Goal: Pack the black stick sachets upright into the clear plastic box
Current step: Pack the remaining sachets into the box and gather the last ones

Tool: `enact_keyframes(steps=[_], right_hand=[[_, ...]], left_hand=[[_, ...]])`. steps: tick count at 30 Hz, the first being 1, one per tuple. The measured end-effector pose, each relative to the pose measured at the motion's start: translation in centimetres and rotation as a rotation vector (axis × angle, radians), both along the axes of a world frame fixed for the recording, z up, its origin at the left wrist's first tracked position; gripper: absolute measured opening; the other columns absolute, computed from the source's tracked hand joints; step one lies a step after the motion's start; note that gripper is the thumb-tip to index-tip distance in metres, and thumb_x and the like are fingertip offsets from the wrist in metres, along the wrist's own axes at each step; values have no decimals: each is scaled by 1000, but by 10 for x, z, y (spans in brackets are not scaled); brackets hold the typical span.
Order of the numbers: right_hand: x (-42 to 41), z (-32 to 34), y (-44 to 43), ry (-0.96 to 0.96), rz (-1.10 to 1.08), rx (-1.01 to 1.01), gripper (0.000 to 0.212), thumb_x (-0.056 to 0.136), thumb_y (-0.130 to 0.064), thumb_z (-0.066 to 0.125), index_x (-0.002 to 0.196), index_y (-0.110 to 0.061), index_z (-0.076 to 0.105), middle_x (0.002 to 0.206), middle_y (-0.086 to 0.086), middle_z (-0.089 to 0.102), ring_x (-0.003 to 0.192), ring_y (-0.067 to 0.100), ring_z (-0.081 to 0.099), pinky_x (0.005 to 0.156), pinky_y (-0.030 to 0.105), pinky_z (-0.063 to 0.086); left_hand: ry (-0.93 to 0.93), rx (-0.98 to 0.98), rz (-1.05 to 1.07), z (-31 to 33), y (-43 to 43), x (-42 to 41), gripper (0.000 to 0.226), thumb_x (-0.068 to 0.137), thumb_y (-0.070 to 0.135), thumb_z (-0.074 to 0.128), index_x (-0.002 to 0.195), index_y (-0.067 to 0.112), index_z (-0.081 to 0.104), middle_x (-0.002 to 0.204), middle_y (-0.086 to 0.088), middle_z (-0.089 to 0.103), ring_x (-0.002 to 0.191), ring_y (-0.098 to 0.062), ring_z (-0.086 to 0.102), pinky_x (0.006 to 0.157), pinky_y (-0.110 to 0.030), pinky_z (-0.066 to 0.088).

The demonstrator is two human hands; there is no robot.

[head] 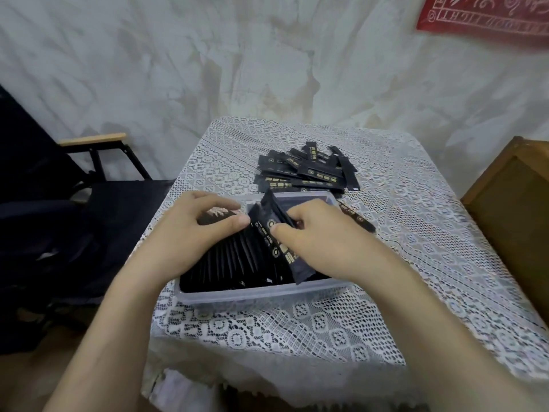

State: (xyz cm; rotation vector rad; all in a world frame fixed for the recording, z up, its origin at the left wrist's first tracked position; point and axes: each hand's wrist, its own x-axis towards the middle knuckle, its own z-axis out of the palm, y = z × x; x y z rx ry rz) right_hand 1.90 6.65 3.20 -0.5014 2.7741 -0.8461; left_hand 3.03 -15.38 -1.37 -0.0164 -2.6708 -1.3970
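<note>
A clear plastic box [261,294] sits on the lace-covered table and holds a row of black stick sachets [231,260] standing on edge. My left hand [190,227] curls over the left end of the row and grips sachet tops between thumb and fingers. My right hand [320,236] pinches a few black sachets [274,233] that tilt over the box's right half. A loose pile of black sachets [306,171] lies flat on the table just behind the box. One single sachet [358,219] lies to the right of the box.
The table has a white lace cloth [430,233]. A dark folding chair [74,185] stands at the left, a brown wooden box [511,200] at the right. A pale wall rises behind with a red cloth [487,16] at the top right.
</note>
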Motion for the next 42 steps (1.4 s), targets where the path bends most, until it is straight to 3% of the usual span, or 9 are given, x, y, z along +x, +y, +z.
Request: enact_keyframes(steps=[2, 6, 9, 12, 16, 19, 26, 36, 42], right_hand=[[0, -2, -1, -52, 5, -53, 41, 99, -43, 53, 73, -11, 55, 61, 1, 64, 67, 23, 71, 74, 37, 57], [-1, -9, -1, -206, 27, -163, 48, 98, -47, 51, 92, -2, 68, 71, 3, 77, 70, 23, 75, 82, 52, 60], [-5, -5, 5, -165, -21, -152, 53, 101, -52, 48, 94, -6, 73, 65, 2, 74, 59, 12, 69, 77, 44, 59], [-6, -3, 8, -93, -62, -70, 54, 105, -47, 43, 89, -3, 71, 41, -5, 47, 40, 4, 54, 55, 29, 46], [3, -9, -6, 70, -68, 55, 49, 103, -50, 41, 78, -11, 55, 73, 7, 67, 72, 29, 70, 70, 36, 53], [7, -6, -9, 67, -34, 63, 44, 101, -58, 43, 88, -21, 64, 79, 2, 68, 80, 26, 69, 76, 41, 56], [5, -8, 0, -94, 39, -12, 16, 100, -34, 57, 97, -25, 69, 74, -3, 75, 65, 8, 73, 81, 38, 61], [8, -14, -8, -118, 37, -99, 19, 95, -44, 65, 101, -27, 59, 72, 0, 75, 61, 10, 72, 80, 42, 60], [9, -11, -5, -136, 89, -117, 21, 98, -45, 59, 103, -25, 60, 73, 0, 75, 64, 9, 72, 82, 46, 60]], left_hand=[[-10, 24, 0, 2, 2, 1, 42, 68, 72, 75, 96, 41, 75, 119, 15, 55, 98, 13, 55, 80, -9, 37], [-12, 20, 3, 3, 4, 1, 32, 71, 58, 69, 93, 35, 76, 120, 15, 53, 96, 20, 52, 70, 6, 32], [-26, 6, 2, 2, 3, 0, 19, 80, 49, 72, 93, 35, 75, 121, 17, 52, 94, 23, 51, 69, 6, 32], [-37, 8, 2, 2, 3, 1, 16, 81, 49, 72, 92, 38, 75, 121, 20, 52, 95, 22, 50, 71, 2, 34], [-37, 30, 3, 4, 3, 2, 23, 76, 55, 72, 93, 39, 75, 121, 18, 54, 97, 15, 55, 77, -7, 36], [-38, 54, -8, 5, 3, 3, 25, 77, 55, 70, 95, 39, 75, 121, 16, 56, 97, 9, 58, 80, -17, 41], [-40, 36, 0, 2, 2, 1, 9, 87, 37, 72, 95, 33, 74, 121, 16, 54, 95, 11, 58, 76, -10, 40], [-18, -33, -49, 5, 1, -1, 22, 88, 44, 67, 108, 38, 73, 128, 13, 52, 99, 21, 50, 73, 5, 33], [-20, -101, -35, 5, -1, -2, 37, 75, 71, 62, 104, 49, 72, 131, 20, 49, 103, 18, 50, 87, -13, 34]])
